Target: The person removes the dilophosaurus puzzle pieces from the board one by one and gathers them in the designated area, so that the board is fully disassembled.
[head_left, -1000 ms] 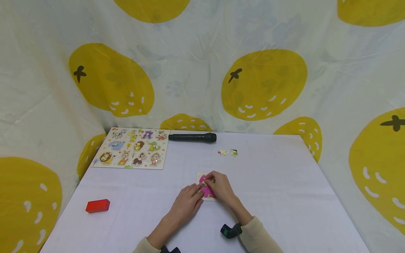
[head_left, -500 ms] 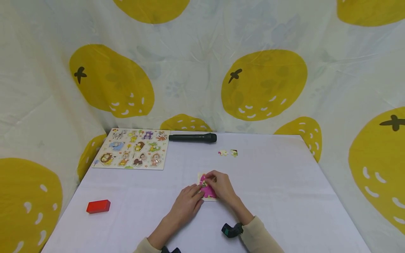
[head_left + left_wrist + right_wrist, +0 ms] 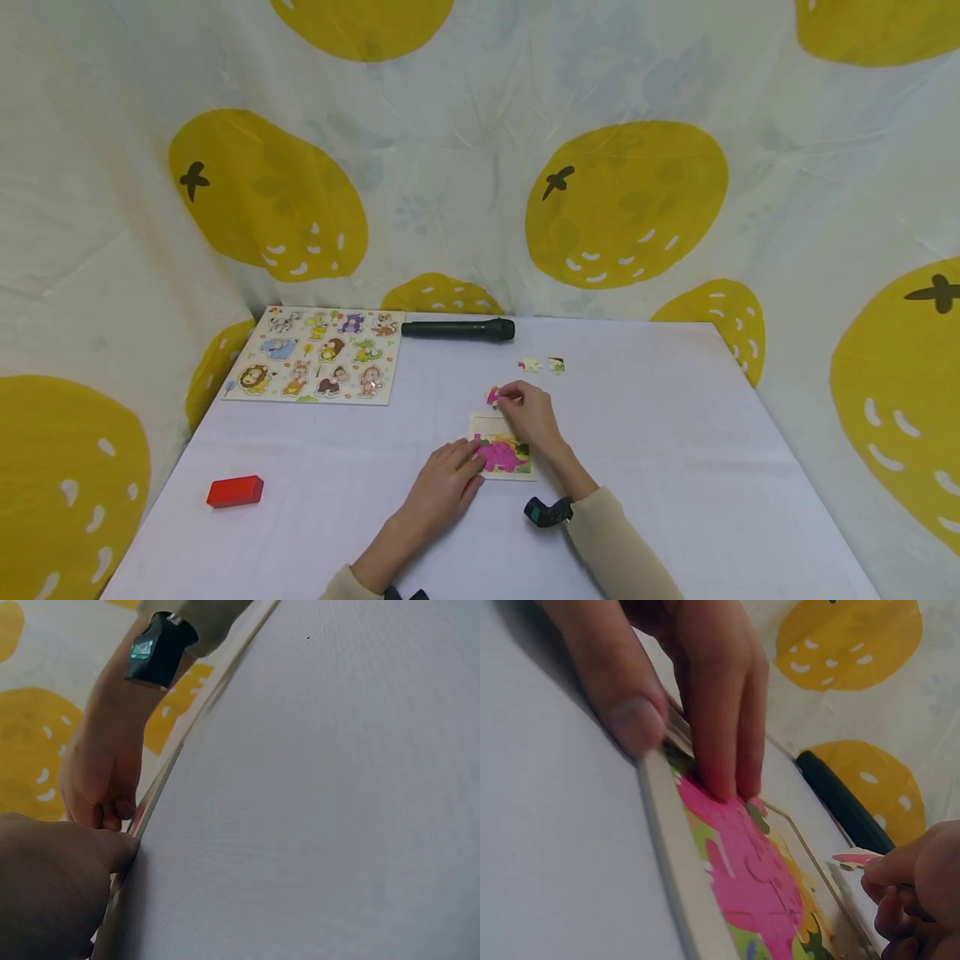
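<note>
A small wooden dinosaur jigsaw puzzle (image 3: 491, 424) lies flat near the middle of the table. Its lower part shows a pink dinosaur, while bare wood shows along the upper strip. My left hand (image 3: 444, 475) rests at its left edge; in the right wrist view the extended fingers (image 3: 718, 742) press the pink picture and the thumb (image 3: 634, 712) lies at the frame's rim. Just beyond the puzzle, my right hand (image 3: 531, 412) pinches a pink-and-cream jigsaw piece (image 3: 492, 397) between thumb and finger, raised off the board. The same piece (image 3: 855, 858) appears in the right wrist view.
Two loose jigsaw pieces (image 3: 532, 365) lie farther back. A black microphone (image 3: 457, 330) sits along the rear edge, beside an animal puzzle board (image 3: 315, 354) at back left. A red block (image 3: 235, 492) stands at the left. A fruit-patterned curtain (image 3: 450, 167) hangs behind.
My right hand has moved away from me, off the puzzle, carrying the pink jigsaw piece and uncovering the picture and the bare upper strip. The left hand has stayed in place.
</note>
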Tool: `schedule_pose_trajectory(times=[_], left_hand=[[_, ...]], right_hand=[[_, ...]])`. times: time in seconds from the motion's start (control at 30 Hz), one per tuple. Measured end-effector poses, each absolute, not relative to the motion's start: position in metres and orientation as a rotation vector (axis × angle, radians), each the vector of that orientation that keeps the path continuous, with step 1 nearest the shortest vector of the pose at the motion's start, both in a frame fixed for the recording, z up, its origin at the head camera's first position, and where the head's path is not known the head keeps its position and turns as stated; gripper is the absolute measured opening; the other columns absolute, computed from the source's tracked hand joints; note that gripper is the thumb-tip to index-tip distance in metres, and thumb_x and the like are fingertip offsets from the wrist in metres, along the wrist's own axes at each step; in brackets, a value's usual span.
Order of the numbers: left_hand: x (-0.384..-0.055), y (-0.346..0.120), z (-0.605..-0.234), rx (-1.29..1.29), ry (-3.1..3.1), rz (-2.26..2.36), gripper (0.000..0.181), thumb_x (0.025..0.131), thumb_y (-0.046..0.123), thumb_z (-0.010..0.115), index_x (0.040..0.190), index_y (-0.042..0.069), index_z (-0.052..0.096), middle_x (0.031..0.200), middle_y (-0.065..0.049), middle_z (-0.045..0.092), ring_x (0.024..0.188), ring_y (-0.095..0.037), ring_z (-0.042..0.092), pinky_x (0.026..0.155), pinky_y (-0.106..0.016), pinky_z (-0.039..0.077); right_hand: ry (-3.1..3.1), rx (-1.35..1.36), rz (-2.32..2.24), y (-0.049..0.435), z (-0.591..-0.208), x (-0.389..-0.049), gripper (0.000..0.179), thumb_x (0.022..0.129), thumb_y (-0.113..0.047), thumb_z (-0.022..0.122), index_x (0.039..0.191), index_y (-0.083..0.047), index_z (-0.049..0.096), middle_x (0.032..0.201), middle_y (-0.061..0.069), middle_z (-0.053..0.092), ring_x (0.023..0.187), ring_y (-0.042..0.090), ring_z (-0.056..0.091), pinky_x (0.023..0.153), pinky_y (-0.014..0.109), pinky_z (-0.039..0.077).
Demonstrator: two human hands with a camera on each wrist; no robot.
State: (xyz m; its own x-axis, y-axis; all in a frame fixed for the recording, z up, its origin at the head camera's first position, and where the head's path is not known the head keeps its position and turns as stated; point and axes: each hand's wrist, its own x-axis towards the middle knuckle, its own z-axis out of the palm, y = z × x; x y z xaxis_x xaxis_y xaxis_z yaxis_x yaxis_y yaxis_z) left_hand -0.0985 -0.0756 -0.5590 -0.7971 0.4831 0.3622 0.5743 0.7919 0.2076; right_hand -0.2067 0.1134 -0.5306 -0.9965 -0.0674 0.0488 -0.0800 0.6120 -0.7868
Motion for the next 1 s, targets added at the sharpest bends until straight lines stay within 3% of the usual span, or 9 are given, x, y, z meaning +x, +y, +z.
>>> schedule_pose_trajectory(times=[0.27, 0.73, 1.0], left_hand=[[-0.098, -0.075, -0.559, -0.811, -2.693, -0.453, 0.03, 0.095, 0.029, 0.068, 0.12, 0.013, 0.072, 0.136, -0.008, 0.064, 0.126, -0.027, 0.06, 0.108, -0.044, 0.048], [-0.097, -0.074, -0.56, -0.809, -2.684, -0.482, 0.029, 0.094, 0.029, 0.068, 0.119, 0.014, 0.073, 0.136, -0.007, 0.064, 0.126, -0.027, 0.059, 0.108, -0.045, 0.048], [-0.098, -0.075, -0.559, -0.8, -2.712, -0.475, 0.03, 0.097, 0.031, 0.065, 0.121, 0.015, 0.072, 0.139, -0.006, 0.063, 0.129, -0.026, 0.058, 0.11, -0.044, 0.046]], right_hand=[[-2.769, 0.059, 1.367, 0.117, -0.537, -0.231, 0.013, 0.094, -0.016, 0.068, 0.105, -0.009, 0.072, 0.097, 0.005, 0.072, 0.087, 0.018, 0.063, 0.076, 0.029, 0.051], [-2.763, -0.033, 1.226, 0.118, -0.541, -0.255, 0.015, 0.094, -0.015, 0.068, 0.103, -0.005, 0.072, 0.093, 0.011, 0.071, 0.082, 0.021, 0.064, 0.073, 0.033, 0.051], [-2.887, 0.023, 1.068, 0.115, -0.54, -0.254, 0.03, 0.092, -0.024, 0.071, 0.113, -0.003, 0.072, 0.092, 0.009, 0.061, 0.082, 0.02, 0.053, 0.07, 0.031, 0.045]])
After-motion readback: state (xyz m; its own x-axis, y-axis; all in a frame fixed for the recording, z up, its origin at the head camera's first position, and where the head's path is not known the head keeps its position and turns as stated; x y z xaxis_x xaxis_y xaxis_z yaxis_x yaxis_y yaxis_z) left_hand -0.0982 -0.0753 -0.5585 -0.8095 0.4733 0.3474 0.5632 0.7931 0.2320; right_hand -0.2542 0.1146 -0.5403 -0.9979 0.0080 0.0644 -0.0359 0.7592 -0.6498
